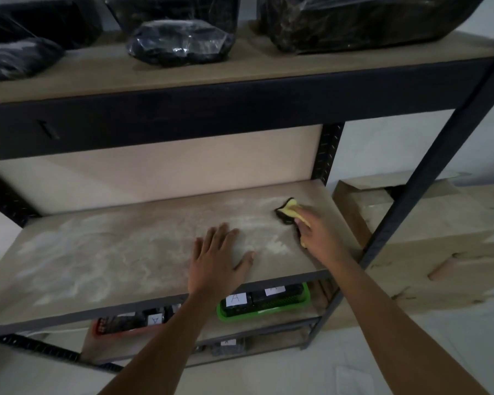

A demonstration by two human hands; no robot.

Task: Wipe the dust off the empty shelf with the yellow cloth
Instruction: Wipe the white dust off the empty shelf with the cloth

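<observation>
The empty shelf (111,252) is a tan board in a dark metal rack, streaked with pale dust over most of its surface. My right hand (317,232) presses the yellow cloth (290,210), which has a dark edge, flat onto the board near its back right corner. Most of the cloth is hidden under my fingers. My left hand (217,260) lies flat on the board near the front edge, fingers spread, holding nothing.
Black plastic-wrapped bundles (180,41) sit on the shelf above. Below are a green tray (264,307) and a red tray (120,327) with labelled items. Cardboard boxes (439,238) lean beside the rack's right upright (405,201).
</observation>
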